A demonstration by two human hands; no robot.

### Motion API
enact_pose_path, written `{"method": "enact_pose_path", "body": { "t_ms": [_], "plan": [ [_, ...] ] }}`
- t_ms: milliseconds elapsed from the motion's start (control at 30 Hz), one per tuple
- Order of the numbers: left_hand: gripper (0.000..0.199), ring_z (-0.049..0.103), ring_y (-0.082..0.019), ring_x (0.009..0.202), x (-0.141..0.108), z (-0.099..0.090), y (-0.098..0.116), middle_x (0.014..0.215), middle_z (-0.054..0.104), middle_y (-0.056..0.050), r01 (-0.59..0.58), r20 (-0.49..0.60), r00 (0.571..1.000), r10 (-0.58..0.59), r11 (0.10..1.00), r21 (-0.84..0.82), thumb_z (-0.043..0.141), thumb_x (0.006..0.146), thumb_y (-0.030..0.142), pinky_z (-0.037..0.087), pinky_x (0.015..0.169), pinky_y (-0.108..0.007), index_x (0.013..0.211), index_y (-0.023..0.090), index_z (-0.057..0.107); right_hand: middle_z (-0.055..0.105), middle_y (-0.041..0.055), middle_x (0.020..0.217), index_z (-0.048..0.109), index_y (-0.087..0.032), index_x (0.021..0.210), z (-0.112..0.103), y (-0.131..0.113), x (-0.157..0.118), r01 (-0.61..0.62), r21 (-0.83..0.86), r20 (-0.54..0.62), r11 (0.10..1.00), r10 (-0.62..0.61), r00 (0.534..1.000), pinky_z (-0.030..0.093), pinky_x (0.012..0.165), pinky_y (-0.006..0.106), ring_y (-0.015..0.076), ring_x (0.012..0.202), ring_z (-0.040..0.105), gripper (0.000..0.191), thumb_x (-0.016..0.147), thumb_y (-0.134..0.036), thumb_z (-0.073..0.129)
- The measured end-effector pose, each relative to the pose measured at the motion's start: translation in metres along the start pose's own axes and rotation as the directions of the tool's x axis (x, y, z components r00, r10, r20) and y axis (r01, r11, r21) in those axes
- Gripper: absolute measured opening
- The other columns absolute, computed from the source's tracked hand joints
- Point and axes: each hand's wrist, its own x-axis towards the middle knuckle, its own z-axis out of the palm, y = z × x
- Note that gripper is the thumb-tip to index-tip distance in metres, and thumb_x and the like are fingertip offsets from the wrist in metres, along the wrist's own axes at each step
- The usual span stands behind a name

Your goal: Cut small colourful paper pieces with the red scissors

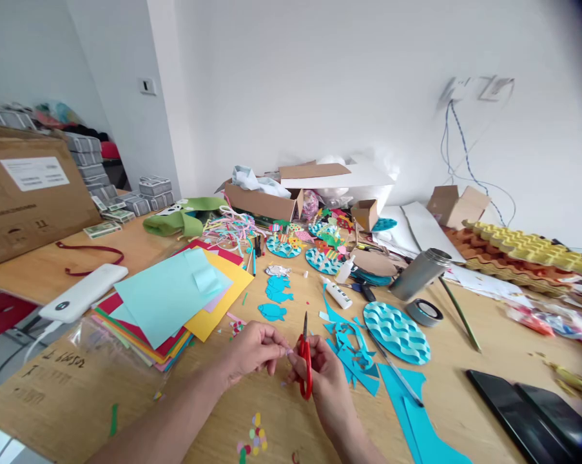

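Red scissors (305, 370) in the right hand's fingers (299, 365)

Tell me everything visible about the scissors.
The scissors have glossy red handles, plastic-looking, and short, dark, metallic-looking blades tapering to a point. They look closed, though the edge-on view makes this uncertain. The right hand holds them by the handles above the wooden table, tip pointing away from the person.
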Motion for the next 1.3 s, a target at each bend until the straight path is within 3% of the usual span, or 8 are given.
{"method": "enact_pose_path", "body": {
  "t_ms": [200, 333, 767, 1067, 1200, 1300],
  "plan": [
    [0.023, 0.037, -0.005, 0.035, 0.0001, -0.0017, 0.0005, 0.047, 0.055, 0.003, 0.000, 0.027, 1.000, 0.000, 1.000, -0.007, 0.060, 0.066, 0.031, 0.023, 0.037, -0.018, 0.078, 0.012, 0.063, 0.052, -0.0078, 0.062, 0.047, -0.020, 0.073, -0.0014, 0.0053, 0.0001, 0.017, -0.030, 0.007, 0.999, -0.016, 1.000, 0.042, 0.039, 0.019, 0.0081, 0.045, 0.053, 0.030, 0.064, -0.025, 0.076],
    [0.021, 0.042, -0.006, 0.041, 0.0016, -0.0015, 0.0013, 0.055, 0.058, 0.001, -0.025, 0.002, 1.000, 0.025, 0.999, -0.033, 0.062, 0.064, 0.028, 0.029, 0.041, -0.019, 0.076, 0.011, 0.064, 0.052, -0.0080, 0.061, 0.047, -0.020, 0.073, -0.0006, 0.0039, 0.0004, 0.020, -0.038, 0.000, 0.999, -0.020, 1.000, 0.042, 0.039, 0.019, 0.0078, 0.044, 0.052, 0.029, 0.065, -0.025, 0.075],
    [0.011, 0.053, -0.010, 0.052, 0.0028, -0.0013, -0.0010, 0.068, 0.066, -0.007, -0.040, -0.044, 0.999, 0.025, 0.925, -0.377, 0.061, 0.061, 0.016, 0.040, 0.051, -0.023, 0.069, 0.009, 0.062, 0.053, -0.0067, 0.060, 0.048, -0.019, 0.071, 0.0027, -0.0038, -0.0005, 0.003, -0.051, -0.051, 0.999, -0.006, 0.999, 0.042, 0.040, 0.019, 0.0092, 0.045, 0.054, 0.031, 0.061, -0.026, 0.077],
    [0.012, 0.056, -0.011, 0.054, 0.0055, -0.0056, -0.0028, 0.067, 0.065, -0.008, 0.035, -0.016, 0.998, -0.053, 0.825, -0.564, 0.057, 0.057, 0.010, 0.041, 0.054, -0.022, 0.069, 0.009, 0.060, 0.051, -0.0082, 0.058, 0.047, -0.019, 0.069, 0.0002, -0.0004, -0.0001, 0.007, -0.062, -0.054, 0.998, -0.010, 0.998, 0.042, 0.042, 0.017, 0.0076, 0.044, 0.054, 0.030, 0.062, -0.024, 0.076],
    [0.010, 0.054, -0.010, 0.053, 0.0069, -0.0062, -0.0018, 0.064, 0.063, -0.007, 0.101, 0.008, 0.992, -0.125, 0.763, -0.638, 0.054, 0.061, 0.018, 0.040, 0.052, -0.021, 0.065, 0.009, 0.058, 0.052, -0.0081, 0.058, 0.047, -0.019, 0.070, 0.0001, -0.0004, -0.0002, 0.008, -0.059, -0.048, 0.998, -0.011, 0.999, 0.042, 0.043, 0.017, 0.0077, 0.045, 0.054, 0.030, 0.062, -0.024, 0.076],
    [0.012, 0.051, -0.008, 0.050, 0.0061, -0.0055, -0.0004, 0.063, 0.062, -0.006, 0.135, -0.001, 0.985, -0.173, 0.773, -0.620, 0.056, 0.062, 0.023, 0.034, 0.045, -0.018, 0.060, 0.012, 0.053, 0.051, -0.0081, 0.058, 0.047, -0.019, 0.070, 0.0002, -0.0006, -0.0003, 0.009, -0.060, -0.053, 0.998, -0.012, 0.999, 0.042, 0.042, 0.017, 0.0076, 0.045, 0.053, 0.031, 0.062, -0.024, 0.076]
  ]
}}
